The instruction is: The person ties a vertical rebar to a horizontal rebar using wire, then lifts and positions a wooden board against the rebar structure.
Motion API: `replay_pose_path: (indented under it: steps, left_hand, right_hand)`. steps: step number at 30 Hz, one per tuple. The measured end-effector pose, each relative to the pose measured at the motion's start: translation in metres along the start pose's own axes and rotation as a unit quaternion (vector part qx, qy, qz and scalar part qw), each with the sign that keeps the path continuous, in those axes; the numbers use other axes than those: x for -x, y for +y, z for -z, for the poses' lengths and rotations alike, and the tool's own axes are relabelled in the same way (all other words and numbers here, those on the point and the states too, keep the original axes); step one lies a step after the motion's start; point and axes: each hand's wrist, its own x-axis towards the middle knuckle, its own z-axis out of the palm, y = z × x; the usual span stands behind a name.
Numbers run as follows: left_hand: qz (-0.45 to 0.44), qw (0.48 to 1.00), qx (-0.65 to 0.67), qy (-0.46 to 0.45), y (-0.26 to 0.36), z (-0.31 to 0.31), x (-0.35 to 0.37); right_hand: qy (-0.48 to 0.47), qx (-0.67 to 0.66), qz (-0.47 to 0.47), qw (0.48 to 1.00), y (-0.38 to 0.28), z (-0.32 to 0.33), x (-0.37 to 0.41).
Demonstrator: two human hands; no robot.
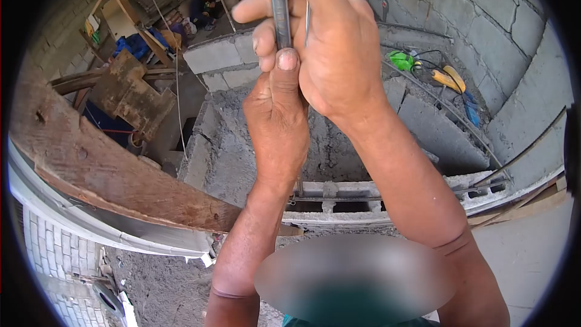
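1. Grey block walls fill the background.
2. The right hand, partly curled, sits just right of a ribbed bar; its exact hold is unclear.
3. The left hand is nearer the bar's visible lower end, grip closed around it, thumb on top.
4. The bar's long axis runs upward from that grip.
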Motion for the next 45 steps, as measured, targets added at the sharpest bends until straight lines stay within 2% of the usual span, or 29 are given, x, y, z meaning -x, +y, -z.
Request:
replay_pose_path:
  steps: [2, 3, 5, 6, 7, 9, 10, 11, 13, 15, 17, 18, 20, 21, 22, 23, 24, 25, 26, 27, 29, 31, 33, 35, 37, 41, 43, 45]
  left_hand:
    - [0.007, 0.999, -0.015, -0.045, -0.01, 0.016, -0.004]
    - [0.016, 0.999, -0.018, -0.044, -0.013, 0.018, -0.002]
    - [-0.011, 0.999, -0.023, -0.031, -0.009, 0.022, 0.002]
    - [0.013, 0.999, 0.043, -0.013, -0.015, 0.028, 0.005]
    - [0.016, 0.999, 0.04, -0.012, -0.015, 0.032, 0.007]
    - [-0.131, 0.981, -0.144, 0.002, -0.011, 0.039, 0.009]
    - [-0.203, 0.951, -0.232, 0.008, -0.01, 0.043, 0.011]
    - [-0.204, 0.952, -0.23, 0.005, -0.008, 0.048, 0.012]
    - [-0.147, 0.955, -0.259, 0.007, -0.008, 0.062, 0.015]
    - [-0.182, 0.937, -0.297, 0.019, -0.016, 0.073, 0.016]
    - [-0.116, 0.966, -0.224, 0.06, -0.019, 0.077, 0.014]
    - [-0.12, 0.965, -0.223, 0.065, -0.022, 0.08, 0.012]
    - [-0.081, 0.996, -0.025, 0.026, -0.028, 0.08, 0.01]
    - [-0.027, 0.995, 0.018, 0.097, -0.005, 0.048, 0.016]
    - [-0.002, 0.999, 0.022, 0.042, -0.006, 0.057, 0.014]
    - [0.022, 0.999, 0.027, -0.012, -0.007, 0.066, 0.01]
    - [-0.027, 0.999, -0.046, -0.009, -0.007, 0.064, 0.005]
    - [-0.069, 0.99, -0.119, -0.007, -0.005, 0.056, 0.001]
    - [0.008, 0.999, 0.051, -0.009, 0.003, 0.047, 0.001]
    - [0.008, 0.999, 0.05, -0.004, -0.002, 0.047, 0.004]
    - [0.009, 1.0, 0.024, -0.002, -0.014, 0.048, 0.005]
    - [0.015, 0.997, 0.071, -0.012, -0.008, 0.046, 0.011]
    - [0.032, 0.995, 0.093, -0.027, -0.003, 0.051, 0.016]
    - [0.016, 0.996, 0.078, -0.037, -0.003, 0.05, 0.021]
    - [-0.009, 0.995, 0.097, 0.019, -0.001, 0.043, 0.028]
    - [-0.012, 0.998, 0.058, -0.001, 0.002, 0.05, 0.032]
    - [0.018, 0.987, 0.116, -0.109, -0.004, 0.058, 0.023]
    - [0.026, 0.989, 0.115, -0.091, 0.014, 0.05, 0.013]
  right_hand:
    - [-0.017, -0.023, 0.0, 1.0, 0.005, -0.005, -0.008]
    - [-0.012, -0.023, -0.008, 1.0, 0.009, -0.009, -0.01]
    - [0.025, 0.07, -0.043, 0.996, 0.013, -0.019, -0.014]
    - [0.016, 0.056, -0.05, 0.997, 0.008, -0.024, -0.01]
    - [0.018, 0.054, -0.053, 0.997, 0.019, -0.027, -0.008]
    - [0.052, 0.13, 0.163, 0.977, 0.042, -0.042, -0.008]
    - [0.052, 0.079, 0.138, 0.986, 0.042, -0.047, 0.0]
    - [0.005, 0.035, 0.087, 0.996, 0.042, -0.051, 0.002]
    - [-0.01, 0.093, 0.052, 0.994, 0.041, -0.064, 0.003]
    - [-0.019, 0.11, 0.044, 0.993, 0.044, -0.073, 0.007]
    - [-0.03, 0.128, 0.037, 0.991, 0.045, -0.08, 0.012]
    - [-0.023, 0.115, 0.045, 0.992, 0.044, -0.082, 0.014]
    - [-0.02, 0.119, 0.042, 0.992, 0.039, -0.081, 0.016]
    - [-0.025, 0.137, 0.03, 0.99, 0.03, -0.077, 0.016]
    - [-0.026, 0.175, 0.011, 0.984, 0.02, -0.071, 0.015]
    - [-0.017, 0.182, 0.046, 0.982, 0.027, -0.068, 0.012]
    - [0.024, 0.137, 0.204, 0.969, 0.033, -0.076, -0.006]
    - [0.001, 0.112, 0.035, 0.993, 0.024, -0.063, -0.001]
    - [-0.022, 0.055, -0.067, 0.996, 0.0, -0.058, 0.002]
    - [-0.044, -0.001, -0.162, 0.986, -0.014, -0.057, 0.003]
    - [-0.029, 0.016, -0.127, 0.991, 0.008, -0.058, 0.001]
    - [-0.001, 0.042, -0.096, 0.994, 0.017, -0.053, 0.01]
    - [-0.054, 0.089, -0.041, 0.994, 0.012, -0.052, 0.014]
    - [-0.053, 0.114, -0.026, 0.992, 0.011, -0.056, 0.015]
    - [-0.057, 0.111, 0.029, 0.992, 0.014, -0.057, 0.019]
    - [-0.054, 0.07, -0.012, 0.996, 0.004, -0.055, 0.029]
    - [-0.045, 0.034, -0.032, 0.998, 0.004, -0.053, 0.026]
    - [-0.049, 0.0, -0.048, 0.998, -0.007, -0.061, 0.011]
